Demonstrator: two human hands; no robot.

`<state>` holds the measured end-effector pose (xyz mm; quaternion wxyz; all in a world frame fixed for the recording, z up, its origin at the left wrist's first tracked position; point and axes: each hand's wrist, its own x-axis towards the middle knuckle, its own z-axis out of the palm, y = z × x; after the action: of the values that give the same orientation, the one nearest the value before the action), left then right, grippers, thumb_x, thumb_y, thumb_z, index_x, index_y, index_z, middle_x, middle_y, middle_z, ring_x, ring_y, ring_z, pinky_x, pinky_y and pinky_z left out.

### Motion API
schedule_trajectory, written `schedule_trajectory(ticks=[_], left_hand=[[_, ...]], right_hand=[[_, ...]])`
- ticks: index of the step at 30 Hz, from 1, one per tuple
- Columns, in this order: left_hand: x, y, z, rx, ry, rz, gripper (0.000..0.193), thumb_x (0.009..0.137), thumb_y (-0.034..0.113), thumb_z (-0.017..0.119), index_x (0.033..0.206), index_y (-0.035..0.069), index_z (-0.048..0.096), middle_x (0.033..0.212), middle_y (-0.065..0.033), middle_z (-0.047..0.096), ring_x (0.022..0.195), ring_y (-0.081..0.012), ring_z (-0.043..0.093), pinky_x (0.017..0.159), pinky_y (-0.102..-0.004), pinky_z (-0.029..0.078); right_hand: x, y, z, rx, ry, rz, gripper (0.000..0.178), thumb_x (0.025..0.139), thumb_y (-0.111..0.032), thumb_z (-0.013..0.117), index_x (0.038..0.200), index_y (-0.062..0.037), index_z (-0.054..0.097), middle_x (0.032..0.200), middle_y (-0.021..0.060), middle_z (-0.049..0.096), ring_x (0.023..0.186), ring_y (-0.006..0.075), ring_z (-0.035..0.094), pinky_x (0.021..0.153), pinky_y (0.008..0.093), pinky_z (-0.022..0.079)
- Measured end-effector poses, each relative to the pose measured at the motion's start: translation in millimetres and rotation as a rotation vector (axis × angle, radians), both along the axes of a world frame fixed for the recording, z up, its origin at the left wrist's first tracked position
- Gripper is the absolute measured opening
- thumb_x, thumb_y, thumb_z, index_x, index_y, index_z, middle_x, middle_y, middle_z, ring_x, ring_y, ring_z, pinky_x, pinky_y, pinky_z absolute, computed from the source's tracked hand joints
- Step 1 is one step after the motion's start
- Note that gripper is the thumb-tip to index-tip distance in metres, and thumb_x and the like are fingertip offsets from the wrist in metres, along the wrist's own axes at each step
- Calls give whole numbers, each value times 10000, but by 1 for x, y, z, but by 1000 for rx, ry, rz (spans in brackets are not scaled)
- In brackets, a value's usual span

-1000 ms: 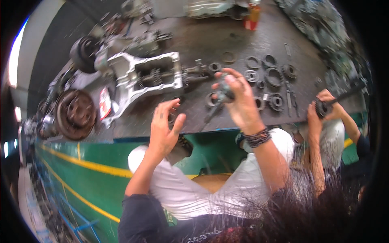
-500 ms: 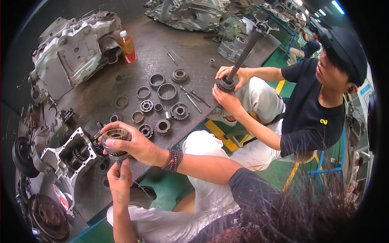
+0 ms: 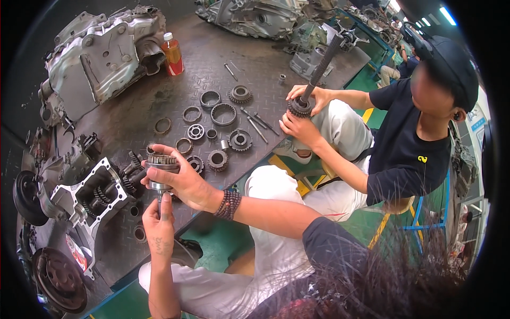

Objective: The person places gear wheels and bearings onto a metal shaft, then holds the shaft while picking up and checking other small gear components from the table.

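A gear shaft assembly (image 3: 162, 161), with a toothed ring on top and a shiny bearing-like ring below, is held over the table's near edge. My right hand (image 3: 183, 183), a beaded bracelet at its wrist, wraps round its gears, fingers behind and thumb in front. From below, my left hand (image 3: 159, 220) pinches the thin shaft end (image 3: 160, 198) between thumb and fingers. Beyond my right hand lie loose gears (image 3: 218, 159), a ball bearing (image 3: 196, 132) and metal rings (image 3: 223, 114). Beside the assembly, an opened gearbox housing (image 3: 114, 186) holds more gears.
To the right, a seated co-worker (image 3: 414, 133) holds a long splined shaft (image 3: 321, 69) with a gear in both hands. Several pins (image 3: 257, 129) lie near the table edge. A bottle (image 3: 172, 55) stands beside a large transmission casing (image 3: 103, 58). A rusty disc (image 3: 59, 279) is at lower left.
The gear assembly has tilted, so its side and lower shiny ring show more. My right hand has opened its grip slightly around it. The whole view has shifted a little.
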<state>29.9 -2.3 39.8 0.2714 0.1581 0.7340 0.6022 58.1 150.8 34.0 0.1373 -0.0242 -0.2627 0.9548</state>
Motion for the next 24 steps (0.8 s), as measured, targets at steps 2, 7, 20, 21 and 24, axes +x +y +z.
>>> schedule_trajectory(ticks=[2, 7, 20, 21, 24], left_hand=[[1, -1, 5, 16, -21, 28, 396, 1076, 418, 647, 823, 123, 576, 645, 102, 422, 509, -1, 339, 453, -216, 204], [-4, -12, 5, 33, -45, 13, 410, 1048, 514, 655, 943, 121, 602, 721, 108, 446, 576, 2, 367, 495, -218, 255], [4, -20, 7, -6, 38, 31, 358, 1087, 359, 637, 1066, 16, 739, 774, 93, 519, 688, -13, 376, 589, -223, 284], [7, -15, 11, -13, 121, 7, 384, 1085, 353, 639, 1150, -10, 747, 821, 65, 576, 729, -26, 417, 618, -237, 335], [9, -8, 3, -44, 105, -11, 409, 1062, 380, 663, 1092, -20, 740, 756, 47, 551, 699, -79, 455, 606, -300, 391]], right_hand=[[0, -1, -2, 176, 41, -20, 764, 942, -122, 825, 1544, -63, 358, 1368, 125, 612, 1186, 221, 676, 1021, 365, 563], [5, 5, 7, 395, 3, 115, 718, 937, -175, 837, 1504, -45, 417, 1300, 101, 669, 1198, 192, 670, 1043, 358, 546], [6, 15, 15, 187, -136, 297, 625, 1015, -298, 745, 1496, -26, 454, 1366, 154, 669, 1207, 227, 680, 1008, 396, 571], [6, 18, 11, 262, -144, 253, 608, 1028, -300, 719, 1500, -29, 448, 1367, 154, 659, 1213, 250, 679, 1014, 417, 572], [8, 25, 10, 299, -115, 152, 480, 1035, -270, 646, 1439, -47, 514, 1313, 133, 640, 1209, 299, 682, 1012, 453, 577]])
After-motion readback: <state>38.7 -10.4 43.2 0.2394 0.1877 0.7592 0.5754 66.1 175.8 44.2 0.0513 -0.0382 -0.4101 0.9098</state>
